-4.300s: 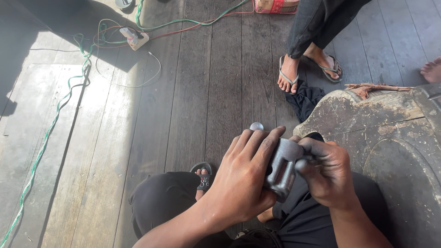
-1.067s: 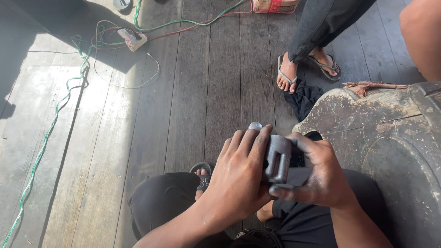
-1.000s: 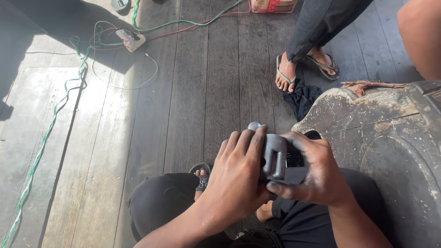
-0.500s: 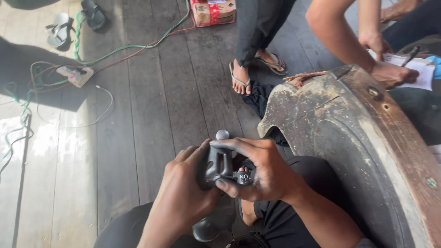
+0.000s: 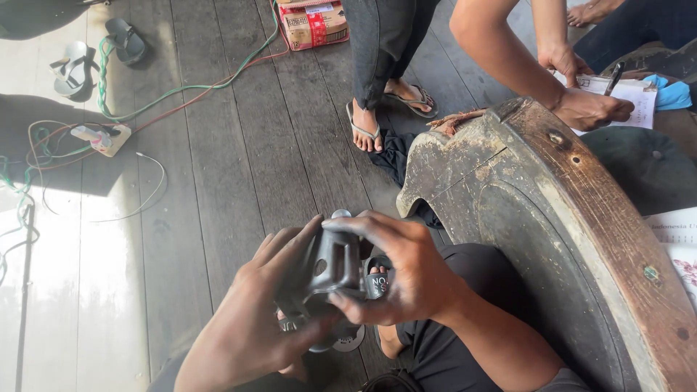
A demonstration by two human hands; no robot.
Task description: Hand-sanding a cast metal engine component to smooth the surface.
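Note:
A dark grey metal part [image 5: 330, 268] with openings in it is held over my lap. My left hand [image 5: 258, 327] cups it from below and from the left. My right hand [image 5: 396, 272] grips it from the right, fingers curled over its top and front. A small round metal end [image 5: 341, 214] sticks out at the part's top. The underside of the part is hidden by my fingers.
A worn wooden curved piece [image 5: 552, 218] rises close on the right. A person in sandals [image 5: 377, 131] stands ahead; another person's hands [image 5: 588, 109] rest on papers. Cables [image 5: 174, 91], a power strip [image 5: 102, 138], sandals [image 5: 102, 54] and a cardboard box [image 5: 312, 22] lie on the plank floor.
The view has swung up and right, showing more of the wooden piece and the people. My right hand moved from the part's side to over its top; both hands still hold it.

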